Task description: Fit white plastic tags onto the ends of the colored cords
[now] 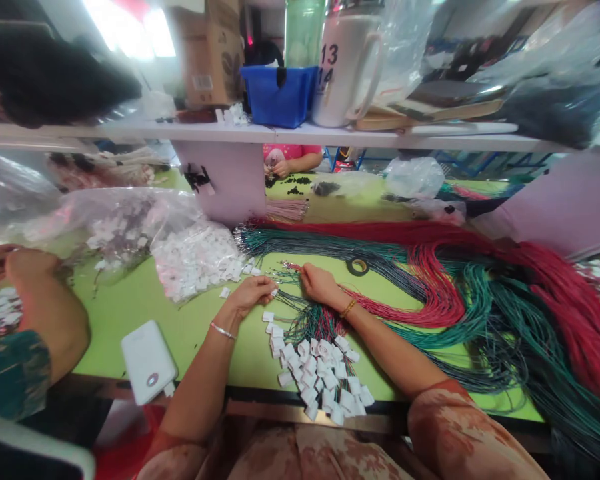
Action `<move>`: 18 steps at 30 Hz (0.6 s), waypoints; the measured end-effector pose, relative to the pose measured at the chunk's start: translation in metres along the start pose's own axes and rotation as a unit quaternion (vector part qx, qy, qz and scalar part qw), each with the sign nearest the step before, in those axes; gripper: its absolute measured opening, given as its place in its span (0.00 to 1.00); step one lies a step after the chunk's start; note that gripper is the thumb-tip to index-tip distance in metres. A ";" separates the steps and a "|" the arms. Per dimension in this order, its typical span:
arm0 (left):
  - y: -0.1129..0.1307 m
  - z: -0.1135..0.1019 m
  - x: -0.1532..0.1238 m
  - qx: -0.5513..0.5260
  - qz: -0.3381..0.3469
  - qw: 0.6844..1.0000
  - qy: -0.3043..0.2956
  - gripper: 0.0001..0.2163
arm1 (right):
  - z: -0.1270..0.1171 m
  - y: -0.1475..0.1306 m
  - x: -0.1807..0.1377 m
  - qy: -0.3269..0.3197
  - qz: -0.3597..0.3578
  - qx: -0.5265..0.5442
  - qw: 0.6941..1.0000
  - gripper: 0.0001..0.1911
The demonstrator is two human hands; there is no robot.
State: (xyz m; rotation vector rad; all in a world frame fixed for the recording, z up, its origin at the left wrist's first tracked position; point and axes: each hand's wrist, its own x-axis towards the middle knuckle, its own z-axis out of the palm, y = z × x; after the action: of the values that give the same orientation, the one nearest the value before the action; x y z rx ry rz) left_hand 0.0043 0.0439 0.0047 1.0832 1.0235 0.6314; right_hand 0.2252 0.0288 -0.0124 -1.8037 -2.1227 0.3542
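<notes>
My left hand (254, 295) pinches a small white plug housing (275, 292) between thumb and fingertips. Just to its right, my right hand (323, 287) has its fingers closed on a red wire (294, 267) near the metal-tipped end. Loose green and dark wire ends lie around both hands. Below my right hand is a pile of white connectors (325, 377) with wires attached. Beyond the hands run long bundles of red wires (430, 233), green wires (473, 300) and dark wires (390, 270).
A clear bag of white housings (195, 257) lies left of my hands. A white power bank (149, 363) sits near the front edge, and a tape roll (358, 267) by the wires. Co-workers' arms (55, 313) show left and across. A shelf (205, 133) spans above, holding a blue basket (280, 97).
</notes>
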 end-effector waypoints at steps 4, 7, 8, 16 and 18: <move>-0.001 0.010 0.002 -0.063 0.015 0.997 0.029 0.12 | 0.002 0.004 0.005 0.033 -0.020 0.126 0.991 0.08; -0.004 0.018 0.004 -0.110 0.028 0.993 0.043 0.12 | 0.005 -0.002 0.014 0.054 -0.034 0.232 0.971 0.08; -0.005 0.020 0.005 -0.121 0.032 0.991 0.045 0.11 | 0.005 -0.006 0.017 0.056 -0.034 0.259 0.964 0.08; -0.010 0.025 0.008 -0.191 0.036 0.980 0.035 0.07 | -0.004 -0.027 0.018 0.053 -0.034 0.406 0.912 0.10; -0.011 0.025 0.009 -0.212 0.032 0.976 0.026 0.06 | -0.005 -0.028 0.010 0.055 -0.024 0.400 0.914 0.09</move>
State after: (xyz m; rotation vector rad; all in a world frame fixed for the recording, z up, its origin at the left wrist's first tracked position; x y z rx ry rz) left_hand 0.0302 0.0370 -0.0055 0.7281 0.8495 0.8889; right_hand 0.2010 0.0344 0.0045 -1.2406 -1.5776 0.9234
